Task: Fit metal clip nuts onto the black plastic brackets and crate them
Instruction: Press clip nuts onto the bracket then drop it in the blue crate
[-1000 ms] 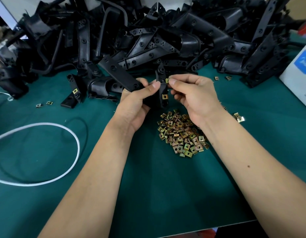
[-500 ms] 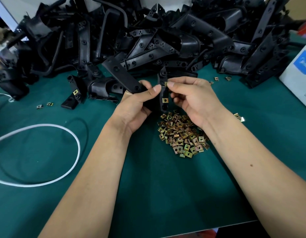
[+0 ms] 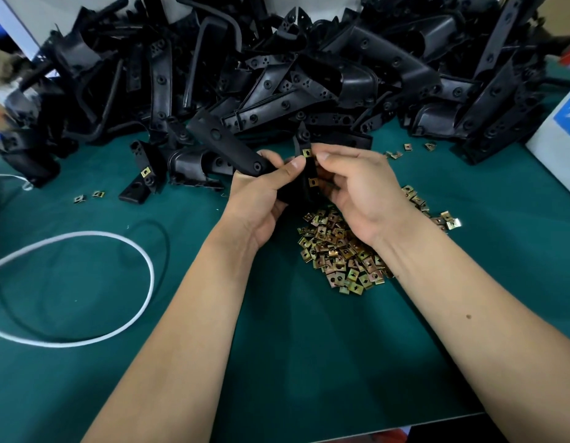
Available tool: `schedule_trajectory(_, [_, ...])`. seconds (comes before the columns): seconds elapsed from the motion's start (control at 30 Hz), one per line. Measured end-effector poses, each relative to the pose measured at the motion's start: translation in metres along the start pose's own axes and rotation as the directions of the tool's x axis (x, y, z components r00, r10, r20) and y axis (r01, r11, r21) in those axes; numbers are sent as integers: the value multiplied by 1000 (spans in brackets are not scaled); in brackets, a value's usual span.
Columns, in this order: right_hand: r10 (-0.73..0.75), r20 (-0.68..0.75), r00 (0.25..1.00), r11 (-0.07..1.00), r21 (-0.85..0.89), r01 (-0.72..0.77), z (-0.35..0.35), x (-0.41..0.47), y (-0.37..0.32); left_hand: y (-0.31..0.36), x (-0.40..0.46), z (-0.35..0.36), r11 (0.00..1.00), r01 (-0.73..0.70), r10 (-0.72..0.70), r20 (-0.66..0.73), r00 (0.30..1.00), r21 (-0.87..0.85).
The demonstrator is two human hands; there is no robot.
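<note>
Left hand grips a black plastic bracket above the green desk, fingers curled round it. Right hand pinches a clip nut at the bracket's upper tab; whether it is fully seated cannot be told. A second clip nut already sits lower on the same bracket.

Progress, as judged: early. One bracket with a nut lies on the desk to the left; the large bracket heap behind looks unfitted. Loose nut pile lies just below the hands. No crate in view.

Room: open desk toward the near edge; white cable loop at left, white box at right.
</note>
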State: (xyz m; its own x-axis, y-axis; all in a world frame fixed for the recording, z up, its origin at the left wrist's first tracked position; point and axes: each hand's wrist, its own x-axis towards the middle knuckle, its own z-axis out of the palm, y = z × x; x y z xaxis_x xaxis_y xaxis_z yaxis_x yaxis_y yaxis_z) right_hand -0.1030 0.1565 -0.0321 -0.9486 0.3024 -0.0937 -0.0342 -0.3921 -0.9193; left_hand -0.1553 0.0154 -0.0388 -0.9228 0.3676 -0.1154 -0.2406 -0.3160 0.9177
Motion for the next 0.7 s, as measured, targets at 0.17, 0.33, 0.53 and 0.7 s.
schedule_trajectory(0.17, [28,39,999,999,-20,-27,-3,2,-4,-1,0,1,999,-5,5,-1,1000,-32])
schedule_trajectory(0.33, [-62,21,998,924,-378,65,-9,5,-4,0,1,-1,982,4,-6,-8,1000,-189])
schedule_trajectory(0.53, [-294,115,949,668,-686,290,2,-1,7,-1,-2,0,974,-53,51,-18,999,-222])
schedule_trajectory(0.7, [-312,61,948,676,-687,266,3,-2,6,-1,-6,8,981,-64,58,-39,998,-181])
